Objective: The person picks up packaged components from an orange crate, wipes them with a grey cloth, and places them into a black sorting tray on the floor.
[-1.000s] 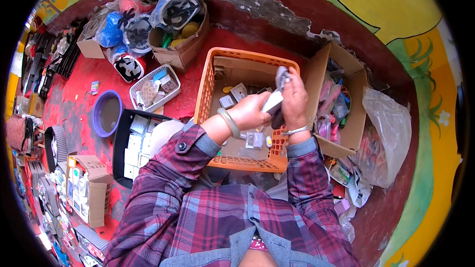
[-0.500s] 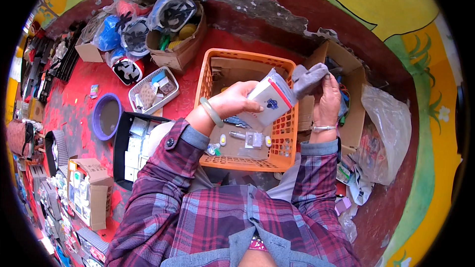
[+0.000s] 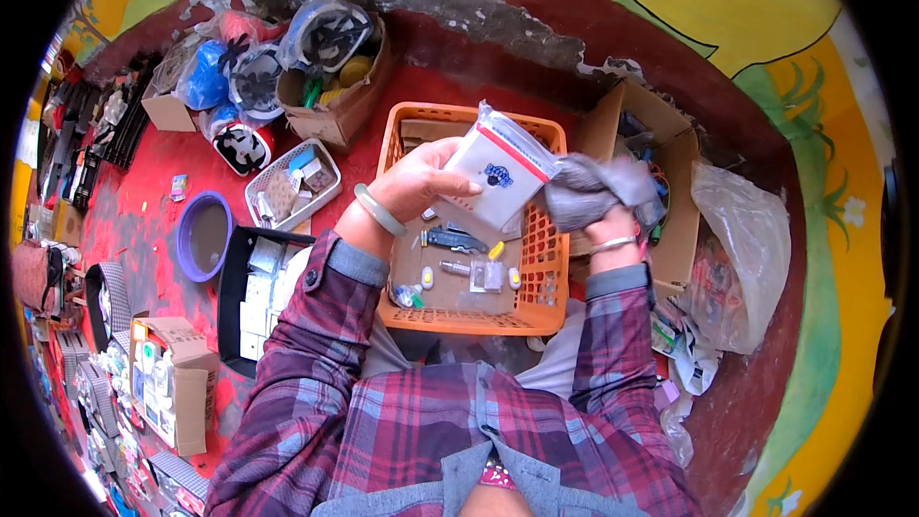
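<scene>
My left hand (image 3: pixel 418 179) is closed on the left edge of a white flat packet (image 3: pixel 488 161) in a clear plastic sleeve, with a red strip and a small blue print. The packet is tilted above an orange plastic basket (image 3: pixel 546 278). A grey cloth (image 3: pixel 589 193), smeared by motion, is in my right hand (image 3: pixel 613 226) and meets the packet's right edge; it covers most of that hand's fingers. Down in the basket, on a cardboard liner, lie a dark blue tool (image 3: pixel 455 240), a small clear box (image 3: pixel 486 277) and several small white-and-yellow pieces.
Right of the basket stands an open cardboard box (image 3: pixel 684 201) beside a clear plastic bag (image 3: pixel 742 249). To the left are a white tray (image 3: pixel 321 193), a purple basin (image 3: pixel 182 239) and a black box (image 3: pixel 230 325) of white packets. Bagged helmets (image 3: pixel 330 33) sit farther back.
The packet in my left hand has shifted left and a little up. My right hand has brought the grey cloth down against the packet's right edge.
</scene>
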A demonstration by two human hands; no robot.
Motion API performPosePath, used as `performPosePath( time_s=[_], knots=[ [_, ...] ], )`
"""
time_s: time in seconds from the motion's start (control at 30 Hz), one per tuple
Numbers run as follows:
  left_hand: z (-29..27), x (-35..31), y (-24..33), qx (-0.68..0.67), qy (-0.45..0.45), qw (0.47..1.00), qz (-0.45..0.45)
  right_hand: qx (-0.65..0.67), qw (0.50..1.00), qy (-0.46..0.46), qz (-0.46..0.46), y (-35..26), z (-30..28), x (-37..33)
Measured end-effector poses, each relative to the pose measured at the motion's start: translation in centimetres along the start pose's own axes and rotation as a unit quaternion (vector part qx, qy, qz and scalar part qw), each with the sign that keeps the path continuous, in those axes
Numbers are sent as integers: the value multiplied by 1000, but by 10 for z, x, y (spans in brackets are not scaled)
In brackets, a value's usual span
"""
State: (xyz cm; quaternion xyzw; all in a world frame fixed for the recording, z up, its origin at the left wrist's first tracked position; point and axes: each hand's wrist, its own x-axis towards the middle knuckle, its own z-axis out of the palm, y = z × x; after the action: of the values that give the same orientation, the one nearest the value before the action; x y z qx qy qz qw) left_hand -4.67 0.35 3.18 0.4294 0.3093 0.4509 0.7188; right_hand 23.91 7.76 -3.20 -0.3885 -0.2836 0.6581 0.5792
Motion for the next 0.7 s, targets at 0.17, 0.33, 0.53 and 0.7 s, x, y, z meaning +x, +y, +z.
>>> performPosePath(
  time_s=[0.17, 0.33, 0.53, 0.7],
  knots=[
    [0, -2, 3, -65, 1, 998, -16, 208, 952, -206, 92, -1, 11, -9],
    [2, 1, -2, -136, 26, 990, -15, 233, 938, -235, 102, -6, 31, -24],
    [-2, 20, -30, -129, 68, 989, 35, 180, 959, -209, 62, 36, 60, -47],
    [7, 22, -55, -48, 34, 997, 47, 34, 991, -121, 53, 53, 69, -49]
  ],
)
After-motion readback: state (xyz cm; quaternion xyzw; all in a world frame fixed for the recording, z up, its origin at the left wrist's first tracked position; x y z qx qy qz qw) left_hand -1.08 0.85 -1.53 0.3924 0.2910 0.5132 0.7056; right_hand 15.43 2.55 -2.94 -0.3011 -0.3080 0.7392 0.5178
